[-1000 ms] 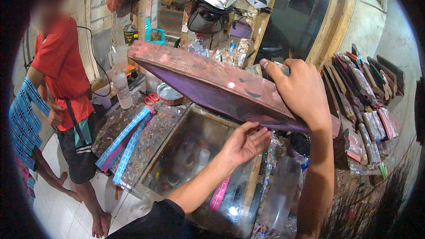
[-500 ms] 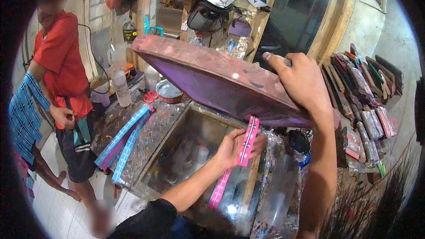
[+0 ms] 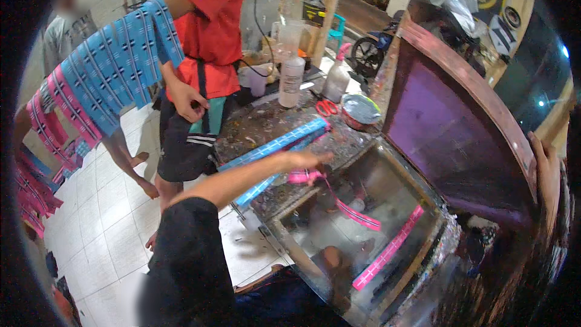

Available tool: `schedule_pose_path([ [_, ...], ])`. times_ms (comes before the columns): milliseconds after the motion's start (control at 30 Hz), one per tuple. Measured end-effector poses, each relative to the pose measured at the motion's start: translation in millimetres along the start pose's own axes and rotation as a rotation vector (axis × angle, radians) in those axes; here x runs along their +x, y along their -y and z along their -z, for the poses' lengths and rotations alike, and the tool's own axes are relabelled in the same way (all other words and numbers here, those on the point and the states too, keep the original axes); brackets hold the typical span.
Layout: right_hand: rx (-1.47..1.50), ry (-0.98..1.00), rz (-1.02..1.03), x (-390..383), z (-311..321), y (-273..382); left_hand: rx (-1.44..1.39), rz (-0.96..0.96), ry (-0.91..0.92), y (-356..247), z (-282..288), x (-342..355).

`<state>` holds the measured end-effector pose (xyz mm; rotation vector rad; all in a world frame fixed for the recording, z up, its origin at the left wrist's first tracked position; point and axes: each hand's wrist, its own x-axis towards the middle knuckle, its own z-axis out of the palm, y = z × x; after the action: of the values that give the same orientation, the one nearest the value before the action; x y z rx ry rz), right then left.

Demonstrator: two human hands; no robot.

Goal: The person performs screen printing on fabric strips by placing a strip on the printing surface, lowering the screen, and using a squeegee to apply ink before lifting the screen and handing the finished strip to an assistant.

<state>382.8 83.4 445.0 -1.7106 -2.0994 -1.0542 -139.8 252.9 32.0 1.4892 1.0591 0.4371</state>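
My left hand [image 3: 308, 160] is closed on a pink patterned strip [image 3: 357, 215]. The strip's free end trails to the right, over a glass pane in a wooden surround [image 3: 289, 248]. Another pink strip [image 3: 387, 248] lies slantwise on that glass. On the far right, my right hand [image 3: 548, 169] grips the edge of a framed printing screen [image 3: 472, 63], which stands tilted up from the glass, its purple mesh facing me. Blue patterned strips [image 3: 272, 142] are on the stained tabletop, partly behind my left forearm.
Red-handled scissors [image 3: 327, 107], a tub of grey paste [image 3: 361, 112] and plastic bottles [image 3: 292, 82] stand at the table's back. A co-worker in a red shirt [image 3: 212, 36] stands at the left, blue and pink strips [image 3: 112, 63] draped over an arm. Another person [image 3: 66, 30] is behind.
My left hand has moved left with its pink strip, from above the glass to beside the blue strips. The view has swung left. My right hand still holds the raised screen.
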Motion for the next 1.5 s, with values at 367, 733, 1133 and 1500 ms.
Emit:
schedule_pose_path([
  [367, 0.156, -0.052, -0.092, -5.2, 9.5, 10.3, 1.133, -0.835, -0.558, -87.4, -50.0, -79.4],
  [733, -0.138, 0.042, 0.115, -8.9, 59.0, 67.0, 0.614, -1.339, 0.458, -69.7, -504.1, -119.0],
  [1133, 0.042, 0.182, -0.056, 14.8, 73.1, 56.7, 1.053, -0.825, 0.146, -23.4, -302.3, -84.0],
  [1500, 0.329, 0.054, -0.202, 51.8, 77.3, -3.6, 0.968, -0.914, -0.173, -28.4, -280.5, -106.2],
])
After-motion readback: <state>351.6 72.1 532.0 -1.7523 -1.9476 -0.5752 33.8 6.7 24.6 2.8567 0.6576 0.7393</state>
